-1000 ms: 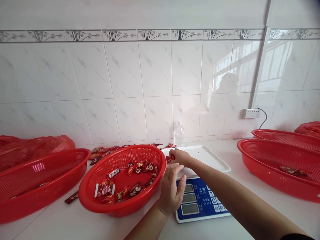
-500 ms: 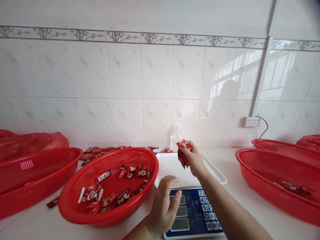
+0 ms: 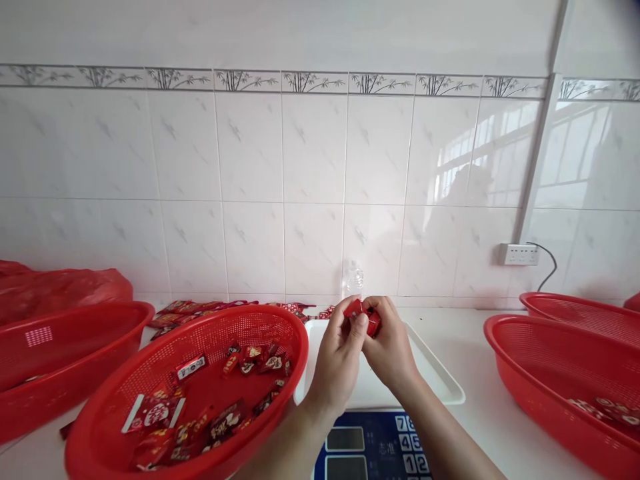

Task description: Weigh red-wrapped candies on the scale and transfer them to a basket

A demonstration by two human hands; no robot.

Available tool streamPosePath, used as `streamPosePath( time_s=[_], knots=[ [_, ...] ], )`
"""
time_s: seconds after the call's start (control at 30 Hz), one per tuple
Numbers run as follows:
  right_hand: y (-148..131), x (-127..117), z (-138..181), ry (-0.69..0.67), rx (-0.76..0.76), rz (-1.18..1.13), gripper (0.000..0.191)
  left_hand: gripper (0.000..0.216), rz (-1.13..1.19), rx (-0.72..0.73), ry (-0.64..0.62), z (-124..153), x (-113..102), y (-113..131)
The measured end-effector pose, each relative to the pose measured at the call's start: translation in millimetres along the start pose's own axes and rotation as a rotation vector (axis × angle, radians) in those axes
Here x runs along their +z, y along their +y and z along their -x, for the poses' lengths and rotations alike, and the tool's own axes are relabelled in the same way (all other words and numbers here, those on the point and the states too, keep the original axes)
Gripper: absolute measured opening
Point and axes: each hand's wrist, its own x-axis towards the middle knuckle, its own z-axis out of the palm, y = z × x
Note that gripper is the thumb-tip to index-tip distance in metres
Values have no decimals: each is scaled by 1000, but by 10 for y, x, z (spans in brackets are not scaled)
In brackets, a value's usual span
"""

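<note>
Over the white pan point(image 3: 435, 373) of a weighing scale, my two hands meet around a small bunch of red snack packets point(image 3: 373, 323). My left hand point(image 3: 340, 360) is closed, its thumb and fingers pressed on the left side of the bunch. From the other side, my right hand point(image 3: 393, 343) wraps its curled fingers about the same packets. How many packets there are is hidden by the fingers. Below the wrists shows the blue keypad panel point(image 3: 385, 448) of the scale. To the left, a red plastic basket point(image 3: 107, 383) holds several loose red and brown snack packets point(image 3: 157, 413).
Another red basket point(image 3: 85, 340) and a red plastic bag point(image 3: 70, 290) are at far left. More packets point(image 3: 183, 310) lie along the wall behind. Red baskets point(image 3: 540, 380) stand at right. A clear bottle point(image 3: 355, 277) and a power socket point(image 3: 519, 254) are at the back.
My left hand has risen and closed on the red packets, which my right hand held alone before. The view has shifted, so the baskets sit lower in it.
</note>
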Motion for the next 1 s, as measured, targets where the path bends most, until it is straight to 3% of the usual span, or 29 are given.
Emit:
streamPosePath(
  time_s=[0.17, 0.33, 0.5, 0.67, 0.83, 1.0],
  knots=[
    [25, -37, -27, -34, 72, 0, 14, 28, 237, -61, 59, -94, 41, -103],
    [89, 30, -10, -82, 88, -80, 22, 20, 315, -110, 134, -63, -10, -79],
    [210, 20, -43, -174, 195, -179, 29, 24, 310, -26, 177, -105, -46, -10],
    [231, -141, -131, -126, 296, -307, 35, 27, 180, -17, 281, -132, -106, -65],
    [110, -280, -152, -159, 375, -515, 41, 27, 215, -17, 238, -118, -94, -138],
    [6, -256, -97, -221, 359, -606, 57, 26, 248, 5, 158, -84, -45, -163]
  ],
)
